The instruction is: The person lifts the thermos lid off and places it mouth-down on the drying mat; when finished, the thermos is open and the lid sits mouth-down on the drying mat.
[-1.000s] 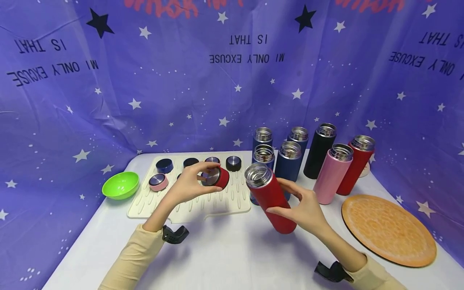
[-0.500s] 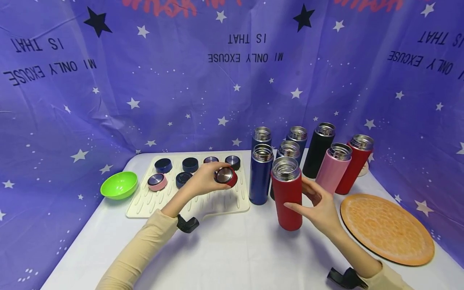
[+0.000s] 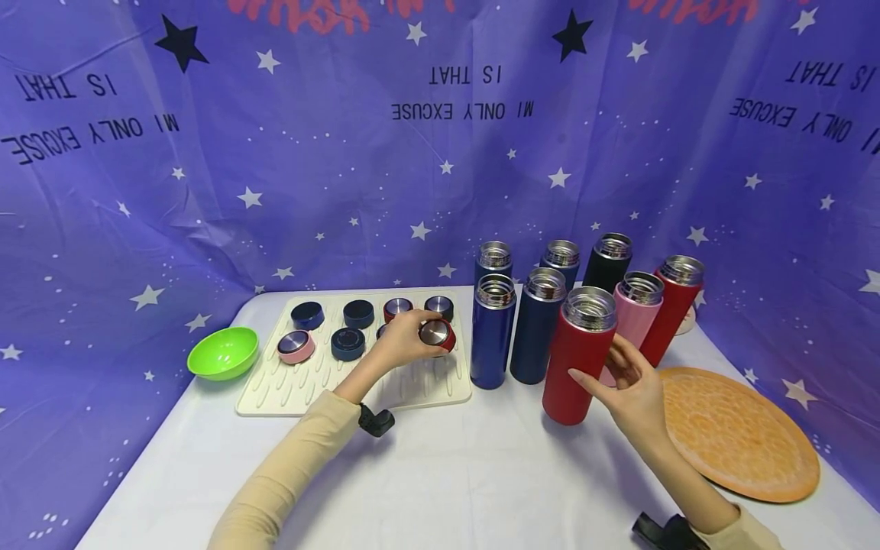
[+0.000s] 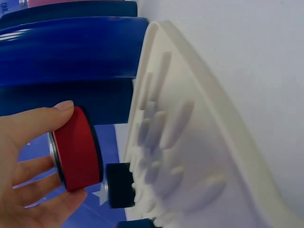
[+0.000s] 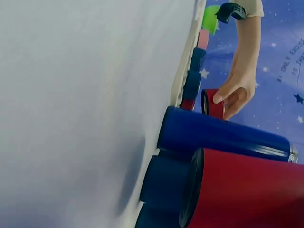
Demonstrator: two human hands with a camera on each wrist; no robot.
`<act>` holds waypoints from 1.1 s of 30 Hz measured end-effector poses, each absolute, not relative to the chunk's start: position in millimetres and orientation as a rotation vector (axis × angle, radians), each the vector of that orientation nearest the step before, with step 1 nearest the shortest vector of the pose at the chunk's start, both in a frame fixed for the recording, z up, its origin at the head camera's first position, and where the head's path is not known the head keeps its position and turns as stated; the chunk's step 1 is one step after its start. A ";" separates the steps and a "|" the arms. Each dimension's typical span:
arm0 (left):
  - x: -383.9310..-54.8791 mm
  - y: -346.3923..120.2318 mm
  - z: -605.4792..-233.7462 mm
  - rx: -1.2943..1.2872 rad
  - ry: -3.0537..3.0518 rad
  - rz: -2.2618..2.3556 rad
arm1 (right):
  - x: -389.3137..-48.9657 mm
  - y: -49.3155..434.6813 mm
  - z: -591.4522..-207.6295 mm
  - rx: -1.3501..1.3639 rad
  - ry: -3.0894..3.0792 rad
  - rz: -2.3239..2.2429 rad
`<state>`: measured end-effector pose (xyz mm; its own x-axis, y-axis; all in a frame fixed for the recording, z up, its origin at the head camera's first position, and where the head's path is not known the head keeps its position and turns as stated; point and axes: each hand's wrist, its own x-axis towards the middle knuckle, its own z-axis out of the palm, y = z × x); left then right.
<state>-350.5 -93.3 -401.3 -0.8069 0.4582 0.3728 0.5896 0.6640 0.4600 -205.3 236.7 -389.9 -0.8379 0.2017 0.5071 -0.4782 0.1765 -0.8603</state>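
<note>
My left hand [image 3: 402,340] pinches a red bottle lid [image 3: 448,338] with a silver top between thumb and fingers. In the left wrist view this lid [image 4: 78,149] hangs above the cream ridged mat [image 4: 209,137], apart from it. My right hand [image 3: 639,393] grips a red thermos bottle [image 3: 577,374] by its side; its steel neck is uncovered and faces up. The right wrist view has the bottle's base [image 5: 190,190] raised off the white tablecloth. Lids stand on the mat beneath and left of my left hand, among them a pink lid [image 3: 296,348] and a dark blue lid [image 3: 347,344].
Lidless bottles stand behind the held one: a blue bottle [image 3: 491,344], a navy bottle [image 3: 531,336], a black bottle [image 3: 605,267], a pink bottle [image 3: 635,313] and another red bottle [image 3: 670,313]. A green bowl [image 3: 223,355] sits left, a round orange mat [image 3: 745,435] right.
The red bottle has come upright and moved right, towards the standing bottles. My left hand has carried the red lid rightward over the mat, its silver top turning upward.
</note>
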 end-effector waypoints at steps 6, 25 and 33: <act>-356.5 -84.8 -410.8 -0.778 -2.666 -0.878 | -211.3 243.5 -393.1 0.183 -1.883 1.741; -366.9 -65.4 -428.8 -0.639 -2.705 -0.811 | -239.1 251.4 -406.2 0.043 -1.957 1.749; -372.1 -63.8 -435.3 -0.584 -2.746 -0.807 | -247.4 253.8 -412.0 0.060 -1.986 1.758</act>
<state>-372.1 -63.8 -435.3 -0.8969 0.3108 0.3146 0.4316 0.7702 0.4695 -247.4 253.8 -412.0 -0.8821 0.2792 0.3795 -0.3427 0.1725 -0.9235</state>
